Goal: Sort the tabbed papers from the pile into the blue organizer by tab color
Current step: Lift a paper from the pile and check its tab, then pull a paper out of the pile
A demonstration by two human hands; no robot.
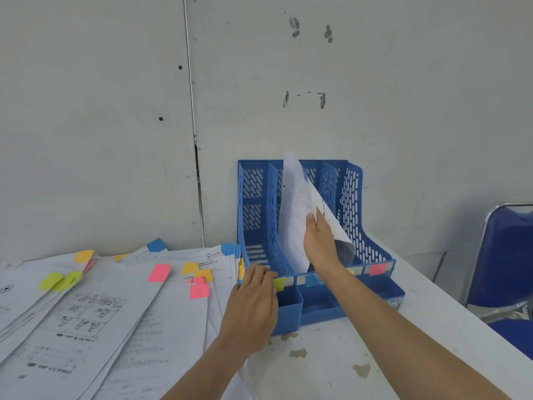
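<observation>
— Where is the sheet (292, 203)?

— Centre of the frame, standing nearly upright and curling at the top. Its lower end dips into the middle slot of the organizer (356, 197), above the blue label (313, 280) on the front rail.

— Who has it?

— The right hand (320, 241) pinches it: thumb on the near face, fingers behind the paper's right edge.

— Can the sheet's tab colour be read?

— Not with certainty; the top edge blurs against the blue plastic.

— And the left hand (253, 301)?

— Lower centre, palm down, fingers relaxed and close together. The fingertips rest on the organizer's front rail at its left end, just beside the green label (279, 284). It holds nothing.

— The other slots?

— The left slot shows only its slatted floor. The right slot carries a pink label (377, 269) in front.

— The pile (101, 313)?

— Fanned across the lower left of the table (331, 368), its right edge touching the organizer. Pink tabs (159, 272), green tabs (62, 280), yellow and blue ones stick out along the far edges.

— Anything else?

— A blue chair (504, 255) at the right edge, and a scuffed wall (115, 111) behind.
</observation>
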